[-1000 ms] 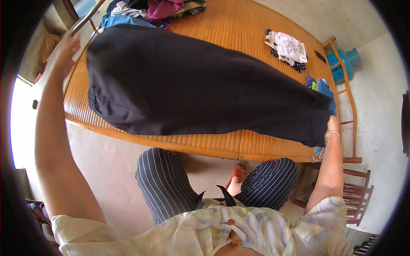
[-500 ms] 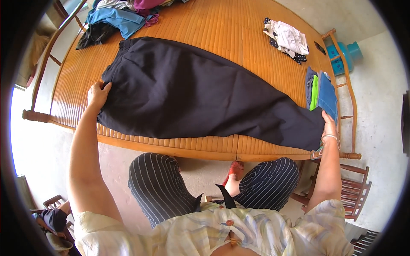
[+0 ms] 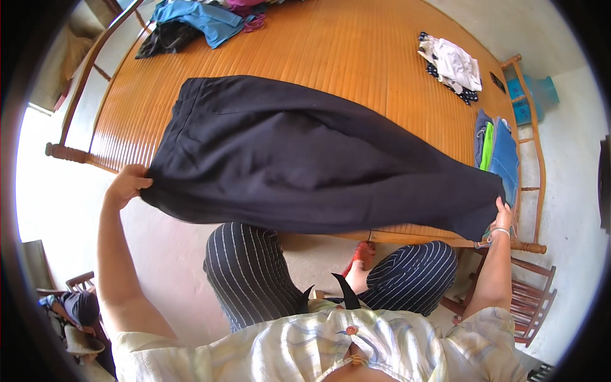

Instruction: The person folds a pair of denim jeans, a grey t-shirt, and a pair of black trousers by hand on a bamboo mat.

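Note:
A pair of black trousers (image 3: pixel 305 159), folded lengthwise, stretches across the slatted bamboo bed (image 3: pixel 356 51). Its wide waistband end is at the left and its narrow leg end at the right. My left hand (image 3: pixel 129 183) pinches the near corner of the waistband, just off the bed's front edge. At the leg end, my right hand (image 3: pixel 503 215) grips the near side of the hem, with part of its fingers hidden by the cloth. The near edge of the trousers hangs over the front rail, and some creases run through the middle.
Upright folded clothes (image 3: pixel 496 149) in grey, green and blue stand beside the hem. Beyond them lie a folded white and dotted pile (image 3: pixel 450 63) and a phone (image 3: pixel 497 82). A loose clothing heap (image 3: pixel 203 22) is at far left. A wooden chair (image 3: pixel 525 293) stands at right.
Both hands have drawn the trousers toward me, the left hand more so. The near edge now hangs past the bed's front rail, and the waistband is straighter. The view has shifted slightly.

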